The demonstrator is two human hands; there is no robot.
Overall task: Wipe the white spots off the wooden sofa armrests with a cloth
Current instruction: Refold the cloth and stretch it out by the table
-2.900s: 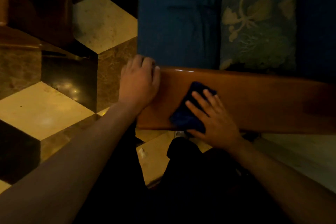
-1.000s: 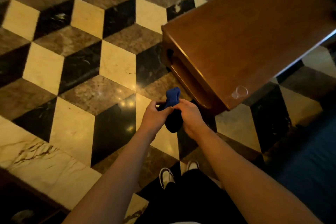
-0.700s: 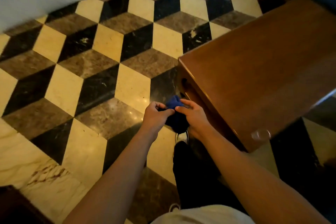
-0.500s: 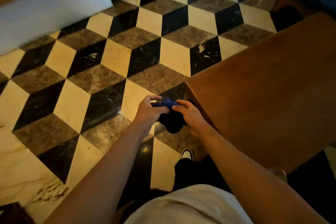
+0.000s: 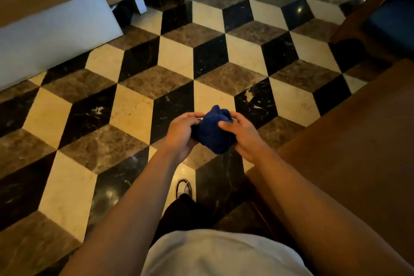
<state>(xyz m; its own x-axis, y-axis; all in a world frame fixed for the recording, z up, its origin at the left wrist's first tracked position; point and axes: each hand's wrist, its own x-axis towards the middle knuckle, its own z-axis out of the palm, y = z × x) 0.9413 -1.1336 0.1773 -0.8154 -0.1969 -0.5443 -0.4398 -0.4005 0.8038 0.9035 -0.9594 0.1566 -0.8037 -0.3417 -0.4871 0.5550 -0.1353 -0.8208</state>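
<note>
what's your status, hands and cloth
Left hand and right hand both gripping bunched blue cloth over the floor. No armrest contact. Wooden table close at right.

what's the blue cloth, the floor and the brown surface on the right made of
Blue cloth: soft fabric, probably terry or microfibre; it bunches in both hands. Floor: polished stone, likely marble; veined tiles with glossy reflections. Brown surface: apparently wood, smooth and satin; grain is hard to see.

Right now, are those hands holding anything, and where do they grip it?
Yes: a bunched blue cloth, held between both hands above the floor. The left hand grips its left side, the right hand its right side, thumb on top.
</note>
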